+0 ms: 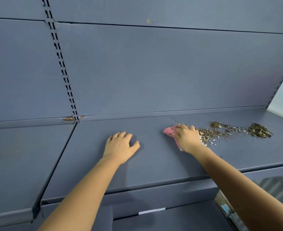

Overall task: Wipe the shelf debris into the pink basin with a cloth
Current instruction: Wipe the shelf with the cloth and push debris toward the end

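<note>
The right hand (186,137) presses a pink cloth (169,131) flat on the shelf (154,160), fingers curled over it, at the left end of the debris (234,130). The left hand (120,145) rests apart from it on bare shelf, fingers lightly bent, holding nothing.

The debris is a trail of brown and white bits running from the cloth toward the shelf's right end, thickest in a heap near the back right corner. The pink basin is not in view, so where it waits cannot be told.

The likely trouble: a fast or wide stroke would scatter the light bits over the front edge, or off the open right end, instead of into the basin. Bits could also lodge in the seam along the back edge.

The shelf is blue-grey painted metal, smooth, with a matching back panel and a slotted upright. Another shelf adjoins on the left.
</note>
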{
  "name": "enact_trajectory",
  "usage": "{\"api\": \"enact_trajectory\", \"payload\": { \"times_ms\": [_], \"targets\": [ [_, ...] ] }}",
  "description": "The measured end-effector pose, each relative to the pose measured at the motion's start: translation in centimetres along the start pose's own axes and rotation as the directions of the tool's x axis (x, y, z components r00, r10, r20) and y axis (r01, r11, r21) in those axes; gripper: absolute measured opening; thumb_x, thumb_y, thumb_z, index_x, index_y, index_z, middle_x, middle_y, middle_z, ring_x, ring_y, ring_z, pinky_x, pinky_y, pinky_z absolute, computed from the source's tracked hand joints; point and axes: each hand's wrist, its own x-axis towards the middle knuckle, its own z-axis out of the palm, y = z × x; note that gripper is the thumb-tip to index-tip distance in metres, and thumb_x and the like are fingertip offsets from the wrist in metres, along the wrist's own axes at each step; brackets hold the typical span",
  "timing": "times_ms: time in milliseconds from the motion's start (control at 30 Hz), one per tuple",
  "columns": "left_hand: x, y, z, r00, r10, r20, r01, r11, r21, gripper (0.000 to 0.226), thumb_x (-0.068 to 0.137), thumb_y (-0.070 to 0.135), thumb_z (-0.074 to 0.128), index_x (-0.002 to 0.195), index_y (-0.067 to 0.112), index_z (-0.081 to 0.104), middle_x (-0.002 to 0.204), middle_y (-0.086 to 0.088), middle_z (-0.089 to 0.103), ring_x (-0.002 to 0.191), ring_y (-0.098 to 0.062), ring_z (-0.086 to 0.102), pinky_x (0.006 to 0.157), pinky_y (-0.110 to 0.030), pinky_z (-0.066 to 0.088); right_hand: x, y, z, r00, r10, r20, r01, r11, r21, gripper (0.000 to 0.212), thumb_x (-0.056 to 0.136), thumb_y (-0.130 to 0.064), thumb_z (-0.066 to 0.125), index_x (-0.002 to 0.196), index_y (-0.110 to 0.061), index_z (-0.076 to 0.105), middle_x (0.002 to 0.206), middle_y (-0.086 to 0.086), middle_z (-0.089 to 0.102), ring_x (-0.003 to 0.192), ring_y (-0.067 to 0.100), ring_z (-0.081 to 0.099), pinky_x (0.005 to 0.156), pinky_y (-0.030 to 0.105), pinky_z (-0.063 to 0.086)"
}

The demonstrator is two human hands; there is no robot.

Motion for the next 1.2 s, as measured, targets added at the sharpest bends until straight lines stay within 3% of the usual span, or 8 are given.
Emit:
{"api": "enact_trajectory", "payload": {
  "times_ms": [133, 333, 633, 767, 867, 933, 1067, 1200],
  "targets": [
    [0.2, -0.2, 0.2, 1.0, 0.011, -0.004, -0.011, 1.0, -0.002, 0.051, 0.097, 0.045, 0.032, 0.141, 0.02, 0.038, 0.152, 0.001, 0.032, 0.143, -0.019, 0.025, 0.116, -0.034, 0.019, -0.3, -1.6, -0.6, 1.0, -0.01, 0.014, 0.01, 1.0, -0.025, 0.041, 0.1, -0.041, 0.03, 0.135, -0.03, 0.047, 0.147, -0.007, 0.039, 0.128, 0.033, 0.035, 0.108, 0.034, 0.026],
    [0.5, -0.4, 0.3, 1.0, 0.021, -0.019, -0.021, 1.0, 0.006, 0.052, 0.095, 0.047, 0.034, 0.139, 0.021, 0.04, 0.151, -0.001, 0.034, 0.141, -0.02, 0.027, 0.115, -0.036, 0.021, -4.5, -5.9, 1.5, 0.956, -0.282, 0.073, 0.287, 0.956, -0.056, 0.04, 0.1, -0.037, 0.033, 0.139, -0.033, 0.042, 0.152, -0.014, 0.031, 0.128, 0.027, 0.034, 0.107, 0.035, 0.025],
    [0.6, -0.9, 0.7, 0.999, 0.045, -0.001, -0.045, 0.999, -0.025, 0.053, 0.094, 0.048, 0.033, 0.139, 0.021, 0.041, 0.15, -0.001, 0.035, 0.141, -0.021, 0.027, 0.116, -0.037, 0.018, -1.6, -0.5, 0.5, 0.995, 0.09, -0.045, -0.09, 0.996, -0.008, 0.037, 0.099, -0.04, 0.036, 0.131, -0.035, 0.052, 0.146, -0.012, 0.042, 0.125, 0.03, 0.039, 0.106, 0.035, 0.028],
    [0.7, -1.3, 0.2, 0.999, 0.042, 0.002, -0.041, 0.988, -0.147, 0.049, 0.097, 0.042, 0.032, 0.136, 0.017, 0.045, 0.147, -0.001, 0.04, 0.137, -0.021, 0.033, 0.113, -0.034, 0.023, -0.4, -2.1, -0.4, 0.993, 0.113, -0.021, -0.113, 0.993, -0.019, 0.039, 0.096, -0.049, 0.035, 0.116, -0.029, 0.062, 0.129, -0.002, 0.057, 0.118, 0.038, 0.044, 0.099, 0.037, 0.034],
    [1.1, -2.9, -1.2, 0.997, -0.059, -0.046, 0.043, 0.954, -0.295, 0.042, 0.099, 0.032, 0.032, 0.127, 0.01, 0.053, 0.137, -0.006, 0.051, 0.124, -0.027, 0.047, 0.1, -0.035, 0.036, -1.3, -7.4, 0.0, 0.992, -0.128, 0.005, 0.127, 0.991, 0.033, 0.075, 0.075, -0.071, 0.013, 0.11, -0.028, 0.063, 0.122, -0.004, 0.059, 0.112, 0.037, 0.049, 0.097, 0.037, 0.035],
    [1.5, -4.5, -2.1, 0.991, -0.106, -0.078, 0.084, 0.966, -0.245, 0.039, 0.099, 0.028, 0.033, 0.125, 0.008, 0.054, 0.134, -0.009, 0.053, 0.122, -0.03, 0.049, 0.096, -0.036, 0.039, -2.8, -11.2, 1.3, 0.939, -0.341, 0.047, 0.338, 0.94, 0.051, 0.086, 0.064, -0.065, 0.002, 0.118, -0.03, 0.06, 0.13, -0.009, 0.055, 0.111, 0.034, 0.049, 0.093, 0.035, 0.035],
    [2.5, -7.2, -2.8, 0.98, -0.189, -0.062, 0.173, 0.964, -0.202, 0.038, 0.099, 0.026, 0.032, 0.123, 0.008, 0.055, 0.128, -0.012, 0.056, 0.118, -0.03, 0.052, 0.093, -0.038, 0.043, -6.2, -17.4, 4.1, 0.796, -0.588, 0.147, 0.587, 0.808, 0.054, 0.049, 0.095, -0.043, 0.026, 0.125, -0.02, 0.058, 0.13, 0.003, 0.051, 0.115, 0.032, 0.041, 0.095, 0.038, 0.03],
    [3.4, -8.6, -3.1, 0.955, -0.285, -0.082, 0.258, 0.936, -0.238, 0.034, 0.099, 0.021, 0.031, 0.114, 0.006, 0.058, 0.119, -0.014, 0.062, 0.106, -0.032, 0.056, 0.082, -0.036, 0.045, -4.7, -20.2, 5.1, 0.811, -0.558, 0.174, 0.56, 0.827, 0.041, 0.039, 0.101, -0.031, 0.034, 0.13, -0.015, 0.054, 0.134, 0.01, 0.047, 0.12, 0.033, 0.035, 0.101, 0.039, 0.026]
  ]
}}
